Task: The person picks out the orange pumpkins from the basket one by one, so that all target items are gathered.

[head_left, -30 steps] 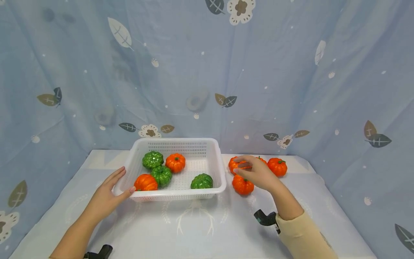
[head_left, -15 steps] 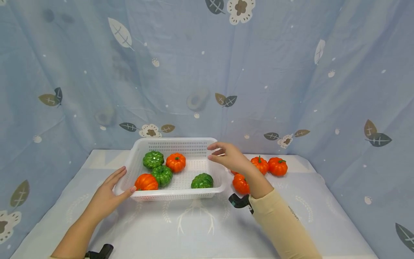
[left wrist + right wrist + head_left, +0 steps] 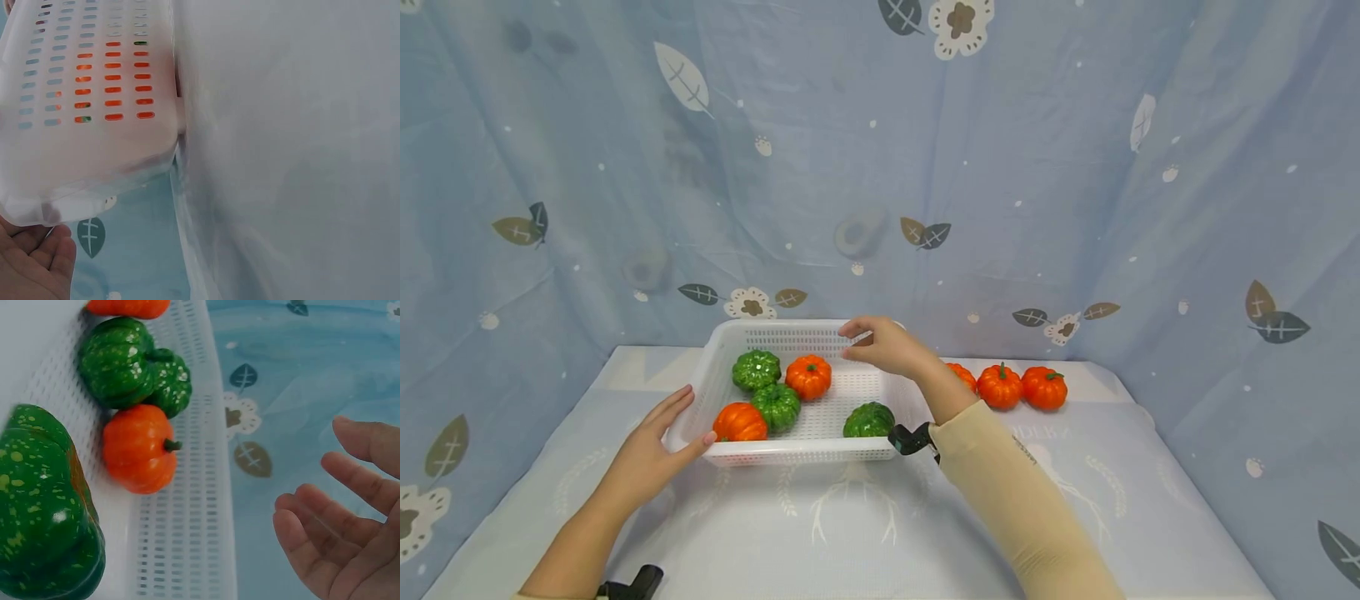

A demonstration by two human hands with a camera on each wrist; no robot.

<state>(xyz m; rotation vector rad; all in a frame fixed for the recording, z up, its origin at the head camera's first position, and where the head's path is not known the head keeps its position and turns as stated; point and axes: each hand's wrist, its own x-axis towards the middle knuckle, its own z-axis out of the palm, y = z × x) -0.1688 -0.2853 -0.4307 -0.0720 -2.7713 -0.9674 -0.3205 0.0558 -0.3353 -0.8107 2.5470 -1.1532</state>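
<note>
A white perforated plastic basket (image 3: 805, 447) holds three green toy pumpkins, including one at the front right (image 3: 868, 420), and two orange ones, one near the middle (image 3: 808, 377) and one at the front left (image 3: 740, 422). My left hand (image 3: 643, 458) rests at the basket's left side, its thumb by the front rim and its fingers along the outer wall. Over the basket's back right part hovers my right hand (image 3: 887, 346). In the right wrist view its fingers (image 3: 300, 540) are loosely bent, with nothing between them.
On the table right of the basket sit orange pumpkins (image 3: 1000, 386) (image 3: 1045, 388), with another (image 3: 961, 377) partly behind my right forearm. A patterned blue curtain (image 3: 865, 167) hangs close behind the basket. Black wrist mounts (image 3: 913, 438) stick out below the arms.
My right hand has moved left from above the orange pumpkins on the table to over the basket. The front pumpkin there is now hidden behind my arm. My left hand stays put.
</note>
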